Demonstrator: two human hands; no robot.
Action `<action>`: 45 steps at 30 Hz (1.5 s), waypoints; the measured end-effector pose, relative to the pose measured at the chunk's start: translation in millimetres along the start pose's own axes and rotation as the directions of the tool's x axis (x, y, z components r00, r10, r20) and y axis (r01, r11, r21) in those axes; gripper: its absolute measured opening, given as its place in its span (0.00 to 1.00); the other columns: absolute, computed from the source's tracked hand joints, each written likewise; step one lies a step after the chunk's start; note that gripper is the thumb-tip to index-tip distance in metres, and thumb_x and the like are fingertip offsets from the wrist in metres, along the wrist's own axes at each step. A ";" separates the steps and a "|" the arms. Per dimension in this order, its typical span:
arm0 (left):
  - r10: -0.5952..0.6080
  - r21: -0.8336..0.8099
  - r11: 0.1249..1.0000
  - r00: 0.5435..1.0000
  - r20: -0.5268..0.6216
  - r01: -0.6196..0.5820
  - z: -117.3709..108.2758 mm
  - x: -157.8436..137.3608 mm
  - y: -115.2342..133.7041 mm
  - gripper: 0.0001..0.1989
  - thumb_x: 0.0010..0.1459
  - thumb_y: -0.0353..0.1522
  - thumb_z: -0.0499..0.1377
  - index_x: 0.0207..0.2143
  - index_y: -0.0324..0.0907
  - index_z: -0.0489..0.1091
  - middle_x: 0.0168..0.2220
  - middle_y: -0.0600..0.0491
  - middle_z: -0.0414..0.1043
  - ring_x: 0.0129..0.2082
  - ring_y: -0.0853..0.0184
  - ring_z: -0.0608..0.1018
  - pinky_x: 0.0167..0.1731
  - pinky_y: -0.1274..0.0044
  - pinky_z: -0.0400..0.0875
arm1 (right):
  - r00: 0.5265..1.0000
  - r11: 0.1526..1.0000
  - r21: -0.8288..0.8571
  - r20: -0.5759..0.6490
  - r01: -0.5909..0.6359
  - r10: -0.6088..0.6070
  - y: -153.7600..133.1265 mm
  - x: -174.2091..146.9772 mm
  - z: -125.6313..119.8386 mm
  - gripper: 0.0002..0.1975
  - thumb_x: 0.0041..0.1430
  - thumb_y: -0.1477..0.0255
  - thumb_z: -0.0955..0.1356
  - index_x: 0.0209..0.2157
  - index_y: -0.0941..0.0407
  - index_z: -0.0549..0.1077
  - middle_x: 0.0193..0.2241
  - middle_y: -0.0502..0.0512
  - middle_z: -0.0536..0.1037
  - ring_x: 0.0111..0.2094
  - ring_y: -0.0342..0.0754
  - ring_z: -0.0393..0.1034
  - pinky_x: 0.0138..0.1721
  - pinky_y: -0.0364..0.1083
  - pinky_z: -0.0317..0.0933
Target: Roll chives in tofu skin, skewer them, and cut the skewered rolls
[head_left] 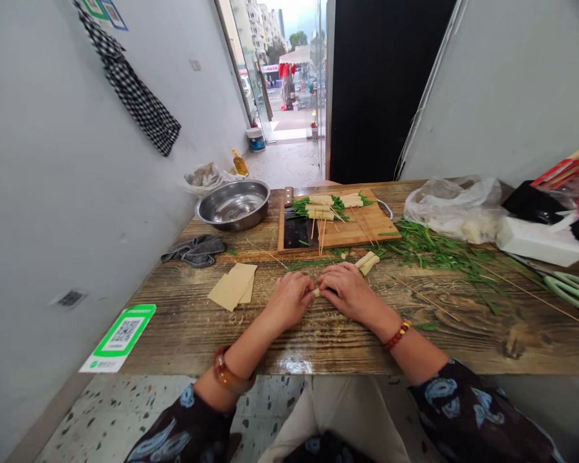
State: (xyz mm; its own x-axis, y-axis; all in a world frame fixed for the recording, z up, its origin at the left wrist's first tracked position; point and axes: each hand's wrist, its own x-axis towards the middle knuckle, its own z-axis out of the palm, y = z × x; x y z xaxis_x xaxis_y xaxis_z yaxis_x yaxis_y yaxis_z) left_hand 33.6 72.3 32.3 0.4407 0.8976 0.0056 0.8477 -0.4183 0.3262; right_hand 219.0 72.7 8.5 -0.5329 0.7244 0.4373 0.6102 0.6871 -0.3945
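Observation:
My left hand and my right hand meet over the wooden table, fingers curled down on a pale tofu-sheet roll. Only a short piece of that roll shows between them; the rest is under the fingers. Just beyond my right hand lie a couple of finished rolls with green inside. To the left of my left hand are a few flat yellowish tofu sheets. Farther back, several skewered rolls with green ends rest on a cutting board.
A steel basin and a grey cloth stand at the left. Loose green chives spread to the right, near a plastic bag, a white box and green-handled scissors. Thin skewers lie on the tabletop.

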 end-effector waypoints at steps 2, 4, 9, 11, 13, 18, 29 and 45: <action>-0.004 0.029 1.000 0.999 -0.032 0.005 2.4 -3.8 2.3 0.03 0.58 0.32 0.57 0.34 0.42 0.69 0.39 0.52 0.70 0.41 0.63 0.69 0.39 0.72 0.60 | 1.000 1.000 -0.013 -0.014 -0.002 0.001 0.5 -1.1 1.4 0.04 0.59 0.73 0.67 0.29 0.55 0.71 0.33 0.52 0.78 0.42 0.47 0.68 0.47 0.50 0.51; 0.008 0.062 0.998 0.998 -0.065 -0.004 4.7 -7.1 4.1 0.03 0.58 0.32 0.57 0.35 0.42 0.68 0.39 0.52 0.70 0.42 0.63 0.69 0.40 0.72 0.60 | 1.000 1.000 -0.020 -0.025 -0.011 0.010 1.1 -2.2 3.1 0.04 0.58 0.73 0.68 0.29 0.55 0.71 0.31 0.51 0.77 0.39 0.46 0.68 0.47 0.49 0.51; 0.070 0.149 0.987 0.993 -0.096 -0.055 7.1 -12.4 6.4 0.03 0.59 0.32 0.56 0.36 0.43 0.67 0.39 0.51 0.70 0.43 0.62 0.68 0.41 0.71 0.60 | 0.999 1.000 -0.016 -0.034 -0.017 0.016 3.0 -3.9 5.3 0.03 0.56 0.73 0.69 0.34 0.54 0.72 0.33 0.51 0.77 0.39 0.47 0.67 0.45 0.49 0.52; 0.093 0.179 0.981 0.991 -0.096 -0.074 7.1 -13.9 6.9 0.03 0.60 0.32 0.55 0.36 0.43 0.67 0.40 0.51 0.69 0.43 0.61 0.68 0.41 0.70 0.60 | 0.999 1.000 -0.019 -0.028 -0.023 0.022 3.5 -4.1 4.5 0.07 0.56 0.72 0.69 0.39 0.54 0.72 0.34 0.52 0.77 0.41 0.48 0.67 0.44 0.49 0.52; 0.109 0.207 0.974 0.990 -0.093 -0.088 7.3 -15.3 7.5 0.04 0.61 0.31 0.54 0.37 0.42 0.67 0.40 0.50 0.69 0.43 0.61 0.68 0.42 0.69 0.60 | 1.000 0.999 -0.032 -0.002 -0.023 0.023 3.9 -4.2 3.0 0.09 0.57 0.71 0.69 0.41 0.53 0.73 0.35 0.53 0.76 0.42 0.48 0.66 0.44 0.49 0.52; 0.121 0.252 0.964 0.985 -0.122 -0.087 10.3 -19.3 11.4 0.06 0.62 0.32 0.52 0.37 0.41 0.68 0.40 0.49 0.69 0.42 0.61 0.67 0.44 0.68 0.60 | 0.999 0.999 -0.033 0.027 -0.027 0.028 4.1 -5.1 0.7 0.05 0.58 0.69 0.69 0.37 0.50 0.77 0.36 0.52 0.76 0.42 0.49 0.65 0.44 0.50 0.52; -0.144 -0.354 0.935 0.925 -0.351 0.011 -6.7 -17.2 -9.1 0.07 0.58 0.33 0.55 0.35 0.40 0.70 0.34 0.51 0.72 0.37 0.65 0.72 0.41 0.72 0.65 | 0.995 0.985 -0.147 -0.027 0.094 -0.099 -7.5 -10.0 -3.4 0.08 0.63 0.71 0.64 0.37 0.53 0.76 0.33 0.53 0.78 0.40 0.48 0.67 0.49 0.52 0.49; 0.082 -0.937 0.280 0.968 0.238 0.207 -11.1 27.9 4.1 0.21 0.48 0.45 0.64 0.32 0.36 0.68 0.25 0.55 0.68 0.24 0.73 0.70 0.24 0.82 0.64 | 0.951 0.957 -0.283 -0.276 0.057 -0.138 -8.5 -11.9 -19.3 0.11 0.64 0.75 0.63 0.43 0.49 0.74 0.41 0.50 0.79 0.49 0.48 0.67 0.53 0.52 0.49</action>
State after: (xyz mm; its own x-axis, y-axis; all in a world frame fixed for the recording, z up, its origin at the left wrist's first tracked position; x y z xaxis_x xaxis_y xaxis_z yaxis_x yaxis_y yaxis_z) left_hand 46.1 97.2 44.3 0.5663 0.8013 -0.1928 0.0520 0.1987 0.9787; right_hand 231.5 57.1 22.3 -0.4291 0.5785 0.6937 0.7200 0.6828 -0.1241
